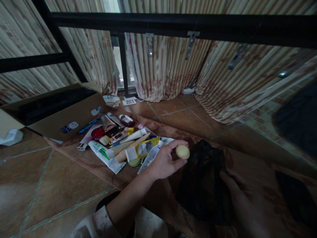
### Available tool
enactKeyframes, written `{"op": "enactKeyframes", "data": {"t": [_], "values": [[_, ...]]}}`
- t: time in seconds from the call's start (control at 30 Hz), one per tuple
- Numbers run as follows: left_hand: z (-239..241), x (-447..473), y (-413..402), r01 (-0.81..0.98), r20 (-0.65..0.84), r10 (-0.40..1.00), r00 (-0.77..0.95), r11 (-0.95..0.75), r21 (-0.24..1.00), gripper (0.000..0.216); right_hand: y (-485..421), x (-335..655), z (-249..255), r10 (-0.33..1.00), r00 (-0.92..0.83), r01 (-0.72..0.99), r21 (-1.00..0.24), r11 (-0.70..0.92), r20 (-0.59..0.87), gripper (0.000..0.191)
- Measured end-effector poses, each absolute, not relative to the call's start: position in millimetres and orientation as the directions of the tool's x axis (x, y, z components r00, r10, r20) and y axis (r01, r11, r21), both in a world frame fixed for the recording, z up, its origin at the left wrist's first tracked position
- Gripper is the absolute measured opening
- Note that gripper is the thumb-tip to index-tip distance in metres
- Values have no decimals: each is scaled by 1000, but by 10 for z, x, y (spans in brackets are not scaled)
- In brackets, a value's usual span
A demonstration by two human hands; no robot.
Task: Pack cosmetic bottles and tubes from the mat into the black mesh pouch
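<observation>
My left hand [165,161] pinches a small round cream-coloured jar [182,151] between thumb and fingers. Just right of it is a black plastic bag [204,185], its upper edge gripped by my right hand [237,186], which is dim and partly blurred. Behind my left wrist lies a heap of tubes and small containers on a brown patterned cloth [96,168]. Among them are a white tube with green print [106,156], a yellow tube [146,148], a red round lid [97,133] and a dark small bottle [126,120].
An open cardboard box [61,120] stands at the left behind the heap. Striped curtains [168,66] hang along the back behind a black metal rail [173,28]. Papers [129,101] lie on the tiled floor [183,115]. A dark rounded shape [297,115] is at the right edge.
</observation>
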State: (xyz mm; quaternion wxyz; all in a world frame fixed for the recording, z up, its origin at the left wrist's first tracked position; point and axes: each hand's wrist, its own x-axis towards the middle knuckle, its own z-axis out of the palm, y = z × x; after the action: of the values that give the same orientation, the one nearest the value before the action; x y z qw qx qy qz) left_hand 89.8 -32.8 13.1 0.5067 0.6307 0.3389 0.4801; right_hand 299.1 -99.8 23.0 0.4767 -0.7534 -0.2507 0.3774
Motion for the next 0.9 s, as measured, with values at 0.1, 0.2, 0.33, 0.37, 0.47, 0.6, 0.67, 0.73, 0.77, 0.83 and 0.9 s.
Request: {"op": "enactKeyframes", "data": {"t": [0.1, 0.2, 0.33, 0.37, 0.47, 0.6, 0.67, 0.73, 0.77, 0.83, 0.9], "values": [[122, 923, -324, -174, 165, 936, 312, -114, 978, 45, -997, 2999, 210, 738, 590, 14, -910, -414, -326, 53], [102, 965, -319, -185, 36, 960, 278, 17, 983, 38, -995, 3016, 170, 736, 593, 20, -908, -418, -326, 53], [57, 1013, -312, -127, -70, 970, 233, 102, 987, 33, -995, 3022, 162, 747, 576, 20, -907, -420, -333, 52], [45, 1019, -311, -124, -68, 971, 229, 99, 987, 32, -994, 3017, 176, 746, 577, 34, -902, -430, -334, 50], [7, 1026, -307, -157, -30, 974, 224, 67, 985, 32, -989, 2991, 234, 747, 571, 67, -887, -456, -341, 45], [-41, 1038, -299, -276, 2, 976, 219, 60, 959, 39, -987, 2960, 269, 757, 566, 71, -896, -439, -326, 41], [-45, 1043, -297, -319, -8, 978, 209, 76, 945, 42, -987, 2961, 261, 759, 568, 86, -894, -439, -318, 40], [-28, 1036, -298, -347, -48, 977, 208, 119, 930, 44, -988, 2972, 248, 768, 568, 101, -900, -423, -297, 40], [-13, 1028, -299, -364, -77, 973, 217, 154, 919, 45, -989, 2980, 241, 767, 572, 101, -902, -419, -292, 40], [24, 1003, -300, -414, -145, 957, 253, 243, 877, 48, -992, 2992, 233, 752, 589, 90, -900, -426, -297, 41], [56, 976, -299, -476, -202, 933, 299, 329, 816, 52, -995, 2994, 230, 745, 593, 85, -897, -434, -305, 43]]}}
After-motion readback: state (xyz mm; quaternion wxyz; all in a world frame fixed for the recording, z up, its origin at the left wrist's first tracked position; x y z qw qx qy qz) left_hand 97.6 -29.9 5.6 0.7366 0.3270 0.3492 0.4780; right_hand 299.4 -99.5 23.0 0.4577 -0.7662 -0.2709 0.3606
